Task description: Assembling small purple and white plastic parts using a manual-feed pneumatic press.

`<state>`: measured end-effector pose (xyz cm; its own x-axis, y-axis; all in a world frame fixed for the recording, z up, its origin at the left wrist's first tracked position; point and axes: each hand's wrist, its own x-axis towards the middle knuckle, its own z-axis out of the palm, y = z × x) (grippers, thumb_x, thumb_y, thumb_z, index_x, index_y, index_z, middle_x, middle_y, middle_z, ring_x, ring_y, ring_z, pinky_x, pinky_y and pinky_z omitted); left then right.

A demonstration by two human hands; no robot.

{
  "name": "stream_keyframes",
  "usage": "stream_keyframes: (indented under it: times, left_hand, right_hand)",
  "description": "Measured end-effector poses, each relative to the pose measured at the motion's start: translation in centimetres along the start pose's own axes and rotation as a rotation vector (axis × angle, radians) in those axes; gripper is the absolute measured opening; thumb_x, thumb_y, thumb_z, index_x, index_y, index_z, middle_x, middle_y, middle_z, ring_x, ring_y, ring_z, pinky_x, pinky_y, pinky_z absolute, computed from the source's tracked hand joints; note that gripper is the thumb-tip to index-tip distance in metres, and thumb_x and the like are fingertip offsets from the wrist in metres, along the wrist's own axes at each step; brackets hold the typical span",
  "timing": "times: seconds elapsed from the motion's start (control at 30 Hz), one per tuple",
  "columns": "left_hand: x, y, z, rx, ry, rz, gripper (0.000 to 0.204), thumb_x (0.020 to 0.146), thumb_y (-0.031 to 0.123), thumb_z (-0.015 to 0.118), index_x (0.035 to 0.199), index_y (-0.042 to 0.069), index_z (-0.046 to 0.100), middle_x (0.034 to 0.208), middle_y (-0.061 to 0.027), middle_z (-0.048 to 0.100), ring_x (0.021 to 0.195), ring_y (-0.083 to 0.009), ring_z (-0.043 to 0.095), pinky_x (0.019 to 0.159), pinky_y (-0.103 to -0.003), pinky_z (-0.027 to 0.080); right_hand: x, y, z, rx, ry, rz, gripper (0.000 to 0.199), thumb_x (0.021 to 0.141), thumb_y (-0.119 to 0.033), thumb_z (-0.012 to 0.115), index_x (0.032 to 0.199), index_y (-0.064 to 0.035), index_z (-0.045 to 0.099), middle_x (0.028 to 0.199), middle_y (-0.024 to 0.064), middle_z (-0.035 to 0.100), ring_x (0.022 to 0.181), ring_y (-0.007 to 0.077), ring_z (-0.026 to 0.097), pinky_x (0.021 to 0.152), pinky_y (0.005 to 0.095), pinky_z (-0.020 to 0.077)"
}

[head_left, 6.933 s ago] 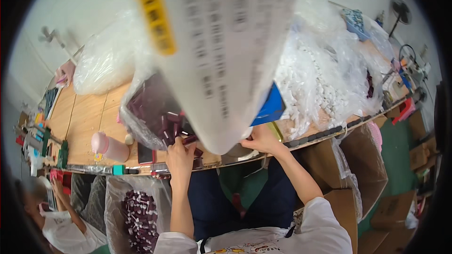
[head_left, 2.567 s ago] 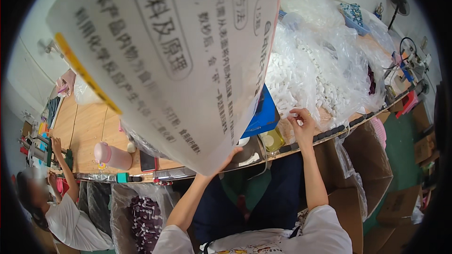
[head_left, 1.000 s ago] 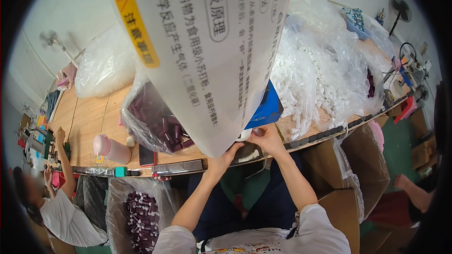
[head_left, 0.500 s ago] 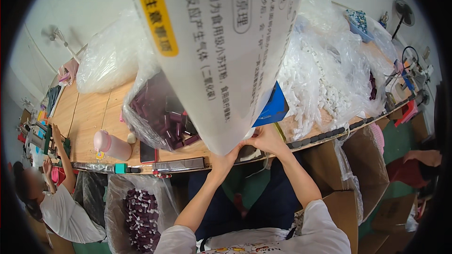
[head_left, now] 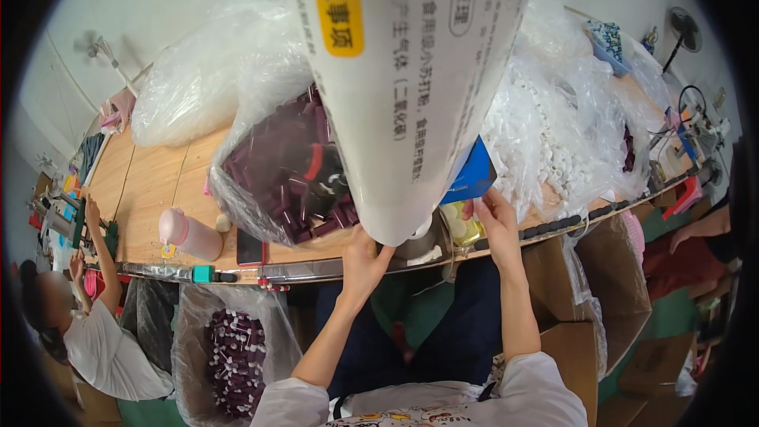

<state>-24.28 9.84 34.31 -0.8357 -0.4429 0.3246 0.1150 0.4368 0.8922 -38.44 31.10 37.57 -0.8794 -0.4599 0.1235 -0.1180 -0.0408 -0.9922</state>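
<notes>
My left hand is at the table's front edge, fingers curled; the lower tip of a large white printed sheet or pouch, very near the camera, covers what it may hold. My right hand is farther right, thumb and fingers bent but apart, at the corner of a blue box. Close to its fingertips lies a yellowish see-through thing. Small white pieces rest between the hands. Left of the white thing, a clear plastic bag holds dark purple tubes.
White small parts fill a clear bag at the right. A pink bottle and a phone stand left. Below the edge are a lined box of purple pieces and cardboard boxes. People work at both sides.
My hands have parted: the right moved right, to the blue box's corner, and the left shifted slightly left. The white printed thing appears farther right in the picture.
</notes>
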Motion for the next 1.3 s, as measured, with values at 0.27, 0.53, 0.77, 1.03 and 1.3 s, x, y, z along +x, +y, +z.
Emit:
stream_keyframes:
  times: [0.27,0.53,0.77,1.03,1.3]
  left_hand:
    - [1.5,-0.8,2.2,0.21,0.059,0.291,0.034,0.072,0.011,0.086,0.105,0.006,0.076,0.111,-0.0128,0.069,0.109,-0.0325,0.062,0.092,-0.042,0.049]
    - [1.0,-0.9,2.9,0.121,0.09,0.204,0.032,0.074,0.009,0.083,0.105,0.004,0.075,0.109,-0.013,0.071,0.105,-0.0332,0.064,0.091,-0.042,0.049]
    - [0.5,0.0,3.4,0.058,0.108,0.074,0.028,0.077,0.006,0.081,0.104,0.002,0.073,0.104,-0.0147,0.072,0.103,-0.0338,0.066,0.09,-0.042,0.049]
    - [-0.1,-2.8,3.6,0.121,0.097,0.123,0.026,0.08,0.006,0.081,0.104,0.001,0.073,0.1,-0.0141,0.074,0.096,-0.0306,0.068,0.083,-0.038,0.052]
    - [0.8,-1.5,3.3,0.178,0.111,0.073,0.025,0.078,0.005,0.08,0.102,0.001,0.074,0.098,-0.0151,0.074,0.088,-0.028,0.069,0.08,-0.036,0.052]
  right_hand:
    - [0.2,2.0,3.5,0.044,-0.027,-0.085,0.017,0.093,0.002,0.064,0.11,0.0019,0.065,0.097,0.0086,0.073,0.091,0.0135,0.068,0.084,0.0263,0.0522]
    - [0.9,4.7,5.2,0.091,0.022,0.007,0.013,0.088,0.001,0.071,0.101,0.0034,0.07,0.093,0.0092,0.075,0.086,0.0115,0.068,0.08,0.025,0.0523]
    - [0.8,4.6,6.2,-0.052,0.08,-0.062,0.018,0.087,0.0,0.073,0.104,0.0055,0.071,0.092,0.0112,0.076,0.084,0.0126,0.07,0.075,0.0251,0.0533]
    - [0.6,5.4,6.5,-0.011,0.094,-0.16,0.018,0.088,-0.001,0.071,0.106,0.0042,0.072,0.088,0.011,0.076,0.081,0.0119,0.07,0.071,0.0253,0.0535]
    - [0.8,3.6,6.1,-0.097,0.116,-0.128,0.021,0.087,0.0,0.071,0.108,0.0021,0.072,0.083,0.0085,0.076,0.076,0.0109,0.069,0.07,0.025,0.0531]
